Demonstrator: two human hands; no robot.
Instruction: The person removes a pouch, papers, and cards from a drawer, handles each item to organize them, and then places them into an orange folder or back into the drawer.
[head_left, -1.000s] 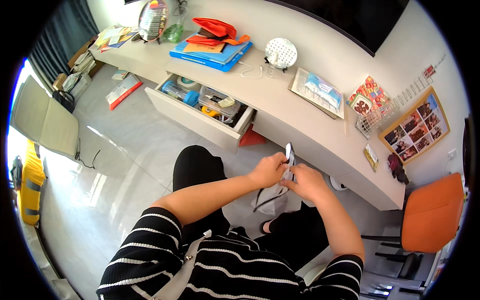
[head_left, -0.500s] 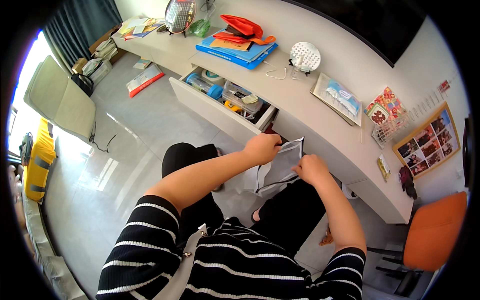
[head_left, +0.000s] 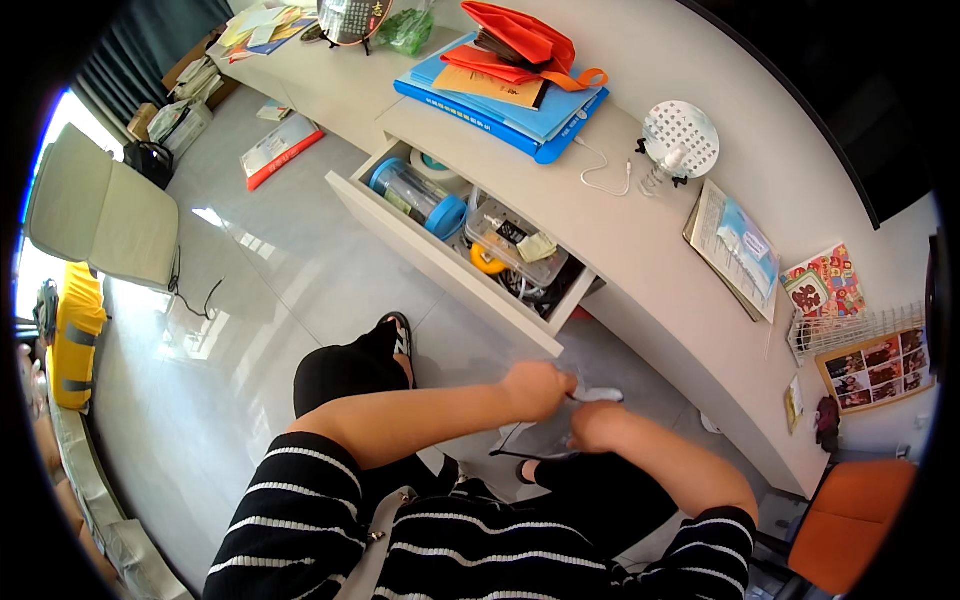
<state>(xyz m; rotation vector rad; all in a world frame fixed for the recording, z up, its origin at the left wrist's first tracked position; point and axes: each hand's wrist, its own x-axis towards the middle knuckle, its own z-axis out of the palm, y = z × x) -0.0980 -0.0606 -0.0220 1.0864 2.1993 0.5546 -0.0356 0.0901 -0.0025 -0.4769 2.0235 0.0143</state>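
Note:
Low in front of my lap, my left hand (head_left: 538, 390) is closed on the rim of a pale, see-through bag with black edging (head_left: 598, 395). Close beside it on the right, my right hand (head_left: 602, 428) is also closed on the bag's edge. Most of the bag is hidden behind my hands and forearms; a strip of its dark trim shows below them. Just beyond my hands is the corner of a pulled-out drawer (head_left: 440, 265). Inside it lie a clear jar with a blue lid (head_left: 418, 196), a clear plastic box (head_left: 515, 243) and a yellow round thing (head_left: 487, 260).
On the long desk (head_left: 590, 235) lie blue folders (head_left: 500, 118) under an orange bag (head_left: 525, 45), a white cable, a round plate on a stand (head_left: 682, 140) and a packet on papers (head_left: 740, 250). An orange chair (head_left: 855, 525) stands at right, a beige chair (head_left: 105, 220) at left.
Both hands have moved down toward my lap and closer together. The bag, spread wide before, is now bunched and mostly hidden. My view has shifted, so the drawer appears larger.

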